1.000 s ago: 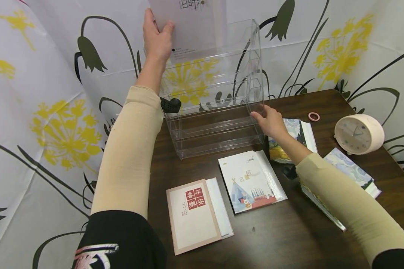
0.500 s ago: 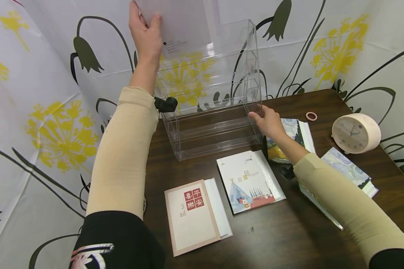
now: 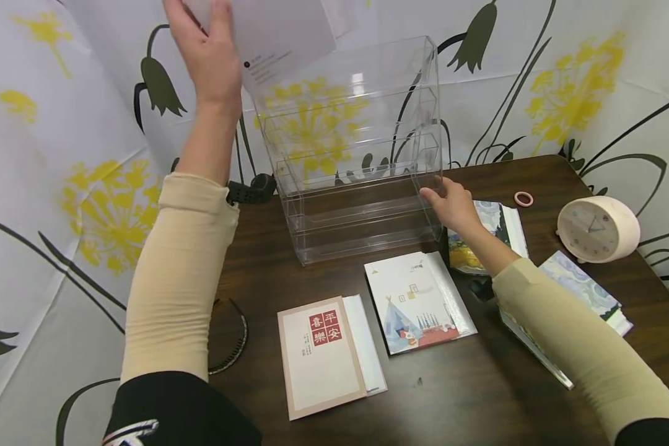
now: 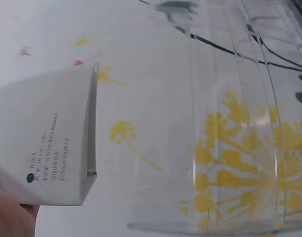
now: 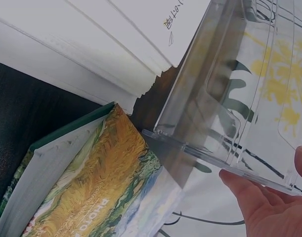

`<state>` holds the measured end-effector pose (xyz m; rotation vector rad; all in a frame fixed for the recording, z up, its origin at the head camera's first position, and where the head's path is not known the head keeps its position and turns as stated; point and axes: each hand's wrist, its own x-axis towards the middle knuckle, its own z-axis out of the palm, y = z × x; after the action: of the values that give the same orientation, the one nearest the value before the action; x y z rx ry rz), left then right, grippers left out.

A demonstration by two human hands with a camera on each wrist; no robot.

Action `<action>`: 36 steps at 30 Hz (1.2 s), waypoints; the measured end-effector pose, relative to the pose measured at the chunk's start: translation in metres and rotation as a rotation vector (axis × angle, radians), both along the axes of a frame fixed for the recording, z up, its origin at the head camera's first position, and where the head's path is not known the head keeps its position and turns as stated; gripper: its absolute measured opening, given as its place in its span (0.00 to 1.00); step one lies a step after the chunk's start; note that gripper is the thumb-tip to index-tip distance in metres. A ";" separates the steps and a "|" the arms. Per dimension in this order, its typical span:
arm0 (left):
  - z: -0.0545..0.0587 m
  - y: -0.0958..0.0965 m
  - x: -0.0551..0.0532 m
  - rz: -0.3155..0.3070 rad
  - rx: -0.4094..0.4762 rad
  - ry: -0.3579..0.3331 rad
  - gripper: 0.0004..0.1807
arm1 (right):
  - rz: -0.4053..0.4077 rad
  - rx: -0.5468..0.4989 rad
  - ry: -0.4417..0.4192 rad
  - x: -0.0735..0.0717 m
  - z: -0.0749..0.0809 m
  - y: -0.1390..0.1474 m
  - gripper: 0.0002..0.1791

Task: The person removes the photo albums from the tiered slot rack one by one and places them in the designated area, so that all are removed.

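Note:
In the head view my left hand (image 3: 212, 71) is raised at the top, gripping a pale grey photo album (image 3: 284, 40) by its left edge. Part of the album lies beyond the frame. The left wrist view shows the album's cover (image 4: 47, 143) with small print and its pages edge, left of the clear rack. That tiered acrylic rack (image 3: 357, 214) stands on the table against the curtain. My right hand (image 3: 454, 204) holds the rack's right side wall low down, thumb inside. In the right wrist view the fingers (image 5: 249, 200) curl at the wall's edge.
Two albums, one with red square characters (image 3: 323, 365) and one with a tent picture (image 3: 412, 310), lie before the rack. Painted-cover albums (image 3: 582, 285) lie beside my right forearm. A round clock (image 3: 596, 229), a pink ring (image 3: 523, 199) and a black toothed headband (image 3: 240, 347) are around.
My left hand has moved left with the album, which now tilts and overlaps the rack less. The headband has come into view. My right hand has stayed on the rack.

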<state>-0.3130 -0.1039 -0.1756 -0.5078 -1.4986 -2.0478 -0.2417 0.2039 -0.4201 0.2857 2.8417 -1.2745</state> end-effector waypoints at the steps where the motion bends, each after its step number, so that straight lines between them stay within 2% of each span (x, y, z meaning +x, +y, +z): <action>1: -0.002 -0.005 0.006 0.007 0.028 0.013 0.22 | 0.004 0.001 0.000 0.000 0.000 0.000 0.39; 4: -0.012 -0.019 0.025 0.017 0.126 0.039 0.20 | 0.005 -0.002 0.002 -0.002 -0.001 -0.001 0.39; 7: -0.032 -0.036 0.048 0.016 0.208 0.068 0.17 | 0.006 0.000 0.001 -0.002 -0.003 0.000 0.39; 9: -0.054 -0.050 0.060 0.016 0.275 0.087 0.18 | 0.009 0.000 0.007 -0.003 -0.003 0.001 0.38; 11: -0.081 -0.069 0.068 0.018 0.353 0.091 0.19 | 0.014 -0.006 0.008 -0.004 -0.002 0.001 0.38; 14: -0.126 -0.100 0.074 0.048 0.465 0.055 0.19 | 0.012 -0.011 0.015 -0.006 -0.001 0.001 0.38; 16: -0.152 -0.118 0.079 0.073 0.538 0.004 0.19 | 0.010 -0.012 0.014 -0.007 -0.002 0.001 0.38; 17: -0.165 -0.126 0.082 0.093 0.551 -0.033 0.19 | 0.009 -0.009 0.015 -0.007 -0.002 0.001 0.38; 19: -0.188 -0.141 0.087 0.151 0.556 -0.158 0.19 | 0.001 -0.002 0.013 -0.007 -0.004 0.002 0.38; 21: -0.209 -0.154 0.092 0.212 0.520 -0.339 0.19 | -0.008 0.000 0.010 -0.007 -0.006 0.003 0.38; 24: -0.235 -0.169 0.093 0.300 0.399 -0.607 0.19 | -0.021 -0.002 0.011 -0.006 -0.008 0.004 0.38; 26: -0.249 -0.174 0.090 0.352 0.298 -0.732 0.20 | -0.023 -0.009 0.017 -0.006 -0.009 0.004 0.38; 29: -0.263 -0.176 0.083 0.419 0.129 -0.843 0.22 | -0.019 -0.012 0.024 -0.007 -0.008 0.004 0.39; 31: -0.271 -0.176 0.079 0.434 0.047 -0.901 0.24 | -0.018 -0.012 0.019 -0.008 -0.008 0.004 0.38; 36: -0.285 -0.179 0.069 0.426 -0.058 -1.051 0.29 | -0.009 -0.003 0.011 -0.009 -0.007 0.004 0.39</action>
<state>-0.2440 -0.2827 -0.4602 0.9592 -1.9631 -1.9645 -0.2505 0.2075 -0.4270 0.2927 2.8508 -1.2852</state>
